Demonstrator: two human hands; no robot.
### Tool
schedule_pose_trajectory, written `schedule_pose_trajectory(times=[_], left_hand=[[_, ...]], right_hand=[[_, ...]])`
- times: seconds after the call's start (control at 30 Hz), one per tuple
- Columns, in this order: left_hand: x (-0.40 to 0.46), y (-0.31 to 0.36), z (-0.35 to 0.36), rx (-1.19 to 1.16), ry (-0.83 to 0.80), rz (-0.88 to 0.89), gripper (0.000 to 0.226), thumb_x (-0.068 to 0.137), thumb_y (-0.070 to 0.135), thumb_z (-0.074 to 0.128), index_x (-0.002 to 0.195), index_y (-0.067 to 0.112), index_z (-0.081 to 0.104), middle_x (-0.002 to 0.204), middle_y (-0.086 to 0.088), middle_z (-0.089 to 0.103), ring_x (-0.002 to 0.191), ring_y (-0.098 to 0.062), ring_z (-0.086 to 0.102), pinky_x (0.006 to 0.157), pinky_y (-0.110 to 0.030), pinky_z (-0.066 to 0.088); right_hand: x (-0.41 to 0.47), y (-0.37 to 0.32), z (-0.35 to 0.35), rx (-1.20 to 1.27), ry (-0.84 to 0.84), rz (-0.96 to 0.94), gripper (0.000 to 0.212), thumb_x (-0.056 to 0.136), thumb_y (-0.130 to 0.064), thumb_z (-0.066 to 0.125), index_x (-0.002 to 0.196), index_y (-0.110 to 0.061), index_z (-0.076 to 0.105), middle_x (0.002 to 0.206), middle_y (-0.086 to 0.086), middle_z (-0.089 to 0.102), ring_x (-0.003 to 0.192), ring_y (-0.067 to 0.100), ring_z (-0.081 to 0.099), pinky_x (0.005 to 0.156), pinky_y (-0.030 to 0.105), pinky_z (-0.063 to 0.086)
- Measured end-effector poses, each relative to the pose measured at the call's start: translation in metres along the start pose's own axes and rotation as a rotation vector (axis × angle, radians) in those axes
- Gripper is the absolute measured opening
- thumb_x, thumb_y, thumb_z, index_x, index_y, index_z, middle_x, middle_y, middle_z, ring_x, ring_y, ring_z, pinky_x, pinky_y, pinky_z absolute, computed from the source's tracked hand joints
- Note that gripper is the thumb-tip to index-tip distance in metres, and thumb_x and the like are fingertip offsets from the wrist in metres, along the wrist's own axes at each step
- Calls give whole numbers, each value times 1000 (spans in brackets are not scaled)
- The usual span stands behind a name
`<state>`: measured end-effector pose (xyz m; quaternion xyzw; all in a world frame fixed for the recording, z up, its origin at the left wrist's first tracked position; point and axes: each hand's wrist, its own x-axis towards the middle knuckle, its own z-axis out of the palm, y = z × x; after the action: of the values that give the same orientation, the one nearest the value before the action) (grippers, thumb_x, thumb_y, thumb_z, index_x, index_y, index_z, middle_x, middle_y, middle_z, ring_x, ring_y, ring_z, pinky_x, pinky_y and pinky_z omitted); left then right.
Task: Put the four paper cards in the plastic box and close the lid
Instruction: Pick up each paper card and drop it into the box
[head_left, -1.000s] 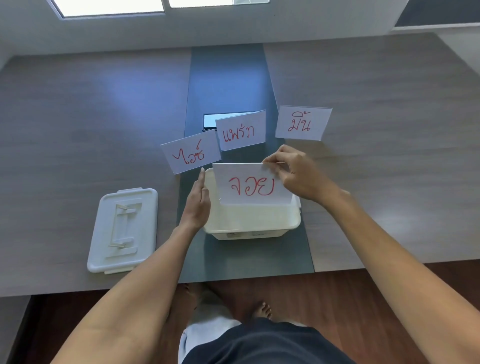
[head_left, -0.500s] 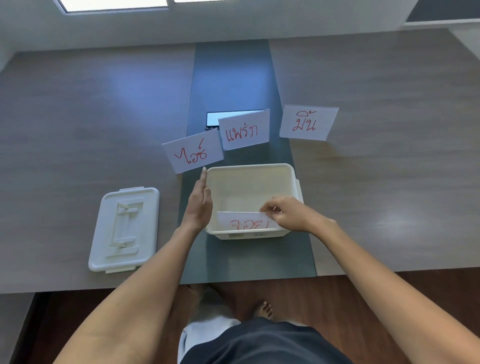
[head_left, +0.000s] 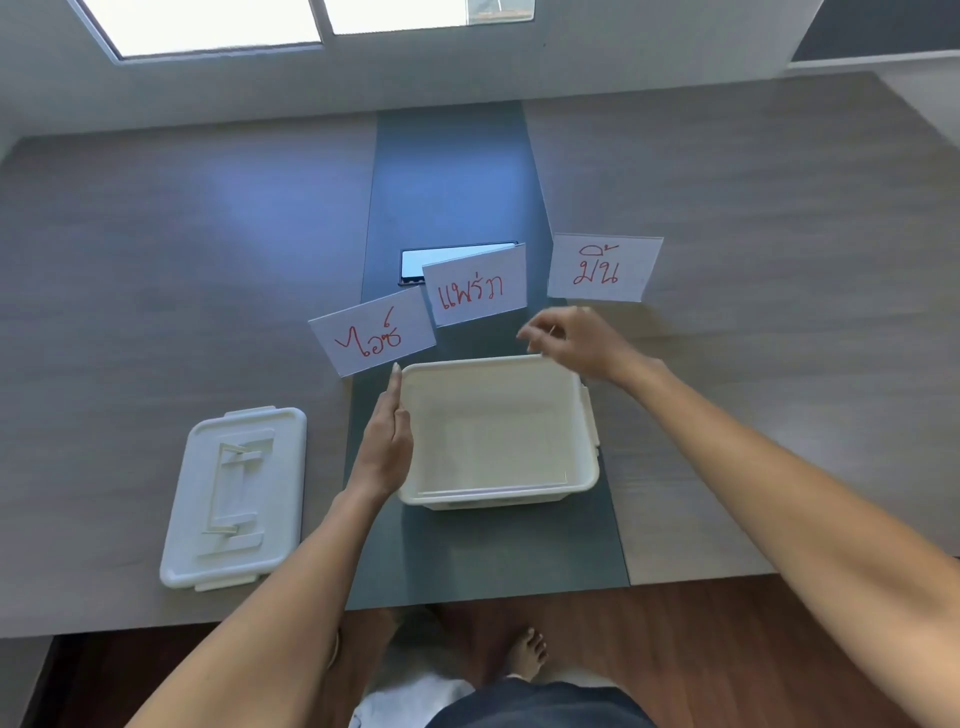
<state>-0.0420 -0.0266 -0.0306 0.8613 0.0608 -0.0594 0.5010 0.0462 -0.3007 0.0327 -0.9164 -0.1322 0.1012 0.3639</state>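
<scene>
An open white plastic box (head_left: 584, 483) stands on the dark centre strip of the table. One card (head_left: 498, 447) lies flat inside it, blank side up and faint. Three white cards with red writing stand beyond the box: a left card (head_left: 371, 338), a middle card (head_left: 475, 286) and a right card (head_left: 605, 267). My left hand (head_left: 384, 441) rests flat against the box's left wall, fingers straight. My right hand (head_left: 571, 338) hovers above the far rim with fingers loosely spread and nothing in them, just below the right card. The white lid (head_left: 234, 499) lies left of the box.
A phone (head_left: 415, 262) lies behind the middle card on the dark strip (head_left: 452, 171). Wood-grain table surface (head_left: 779, 364) spreads to both sides. The table's front edge is near me, with my bare feet (head_left: 527, 654) on the wooden floor below.
My right hand lowered the fourth card into the box, let it go, and has risen toward the far cards. My left hand stayed against the box.
</scene>
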Motion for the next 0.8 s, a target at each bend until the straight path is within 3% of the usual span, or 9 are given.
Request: schedule_pose_trajectory(times=[0.07,0.17,0.23,0.37,0.5,0.57,0.7,0.8], left_hand=[[2,-1,0,7,6,-3,56,103,10,25,156,26,18,135,25,31,109,31,31,86,9,16],[4,-2,0,18,12,-7,56,103,11,25,156,27,18,138,26,30,121,17,30,89,7,15],[7,-4,0,23,5,2,56,102,11,25,156,28,19,141,27,29,126,13,28,93,4,15],[13,-7,1,34,-5,23,56,103,12,26,156,29,18,143,29,26,122,27,23,97,1,15],[12,-9,3,30,4,9,56,103,10,26,156,28,18,129,44,28,110,37,26,89,8,15],[13,-11,3,32,3,6,56,103,9,26,156,28,19,123,48,28,110,37,27,88,9,16],[15,-12,4,42,7,7,56,103,9,26,156,28,18,129,47,24,113,37,24,92,7,15],[16,-10,3,46,3,9,56,104,10,25,156,28,18,135,39,25,114,37,22,93,7,14]], right_hand=[[26,10,-16,-67,108,19,26,97,-26,55,105,-8,72,96,7,73,80,17,65,68,18,45],[61,31,-34,-123,177,107,31,98,-27,48,111,-10,71,112,11,66,99,27,63,89,35,47],[78,46,-43,-190,188,166,34,98,-28,44,117,-12,68,123,11,60,111,29,58,101,40,41],[106,80,-55,-378,187,296,41,99,-33,40,131,-13,57,147,10,42,134,31,44,110,41,27],[121,98,-60,-502,126,428,60,100,-37,40,153,-13,25,164,13,7,152,31,6,119,45,12],[127,104,-64,-537,78,460,66,101,-36,39,157,-16,10,165,12,-2,152,31,-2,120,46,7],[133,113,-67,-605,10,523,68,101,-35,38,157,-15,4,164,15,6,150,36,5,119,47,9],[133,112,-67,-712,52,515,60,96,-26,50,149,-11,27,151,20,28,138,39,28,112,46,22]])
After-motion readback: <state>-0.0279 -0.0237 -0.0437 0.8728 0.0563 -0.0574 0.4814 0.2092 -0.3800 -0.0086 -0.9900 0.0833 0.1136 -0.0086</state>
